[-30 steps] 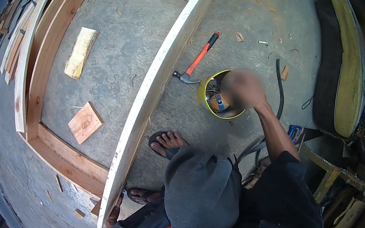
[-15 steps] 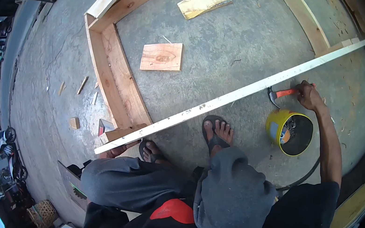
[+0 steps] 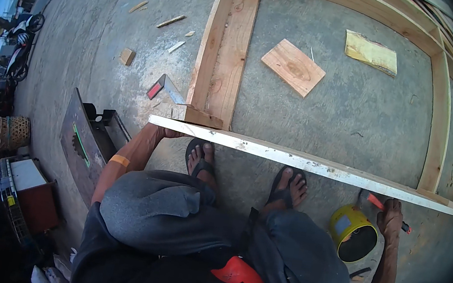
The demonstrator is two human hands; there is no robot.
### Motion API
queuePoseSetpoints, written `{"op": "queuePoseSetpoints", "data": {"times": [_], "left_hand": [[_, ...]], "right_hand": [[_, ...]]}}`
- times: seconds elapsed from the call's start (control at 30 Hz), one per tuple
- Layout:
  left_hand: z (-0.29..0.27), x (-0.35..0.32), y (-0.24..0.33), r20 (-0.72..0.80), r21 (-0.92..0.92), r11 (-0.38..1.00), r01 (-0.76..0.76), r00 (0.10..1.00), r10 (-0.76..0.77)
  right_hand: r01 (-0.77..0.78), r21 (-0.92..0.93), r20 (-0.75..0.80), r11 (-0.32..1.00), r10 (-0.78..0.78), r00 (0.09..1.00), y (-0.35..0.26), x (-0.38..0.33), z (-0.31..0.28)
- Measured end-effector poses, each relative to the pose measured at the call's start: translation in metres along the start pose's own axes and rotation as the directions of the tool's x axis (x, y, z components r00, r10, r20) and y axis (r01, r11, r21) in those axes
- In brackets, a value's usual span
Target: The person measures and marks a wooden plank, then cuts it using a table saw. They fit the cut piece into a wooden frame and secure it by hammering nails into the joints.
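Observation:
A long whitish board (image 3: 272, 151) runs along the near side of a wooden frame (image 3: 231, 48). My left hand (image 3: 168, 132) grips its left end from below, beside a short wood block (image 3: 198, 115) at the frame's corner; the board hides part of the fingers. Near the board's right part, my right hand (image 3: 390, 216) is closed around the red-orange handle of a claw hammer (image 3: 374, 201). The hammer's head is partly covered by the rim of a yellow bucket. Knees bent, I am low behind the board.
The yellow bucket (image 3: 341, 222) lies tipped near my right foot. A try square (image 3: 172, 90) rests left of the frame. Inside it lie a reddish board piece (image 3: 293, 68) and a pale offcut (image 3: 371, 52). A saw table with a blade (image 3: 81, 144) stands at my left.
The view has swung to the left, so the frame appears further right and my left forearm now shows. The hammer remains in my right hand, now close to the board.

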State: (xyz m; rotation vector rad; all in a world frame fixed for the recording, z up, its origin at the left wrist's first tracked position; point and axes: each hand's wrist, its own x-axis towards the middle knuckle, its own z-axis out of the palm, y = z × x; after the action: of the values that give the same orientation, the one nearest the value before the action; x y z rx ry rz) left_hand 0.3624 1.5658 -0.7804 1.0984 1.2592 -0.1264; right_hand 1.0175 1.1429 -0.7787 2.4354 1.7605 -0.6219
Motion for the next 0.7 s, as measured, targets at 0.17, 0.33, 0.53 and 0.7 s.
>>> {"op": "queuePoseSetpoints", "data": {"times": [0.17,0.33,0.53,0.7], "left_hand": [[-0.034,0.002,-0.012,0.082,0.055,0.998,0.009,0.997,-0.014],[-0.055,0.01,-0.033,0.159,0.024,1.0,-0.007,0.987,0.003],[-0.062,0.03,-0.024,0.057,0.176,0.925,-0.336,0.942,0.332],[-0.047,0.027,0.007,-0.149,0.277,0.853,-0.443,0.857,0.493]], "right_hand": [[-0.235,0.099,0.099,0.967,0.225,0.969,-0.012,-0.052,-0.055],[-0.519,0.439,0.32,0.734,0.412,0.853,-0.07,-0.095,-0.137],[-0.317,0.727,0.153,0.61,0.306,0.94,-0.157,-0.079,-0.197],[-0.156,0.87,0.044,0.468,0.241,0.969,-0.2,-0.03,-0.21]]}}
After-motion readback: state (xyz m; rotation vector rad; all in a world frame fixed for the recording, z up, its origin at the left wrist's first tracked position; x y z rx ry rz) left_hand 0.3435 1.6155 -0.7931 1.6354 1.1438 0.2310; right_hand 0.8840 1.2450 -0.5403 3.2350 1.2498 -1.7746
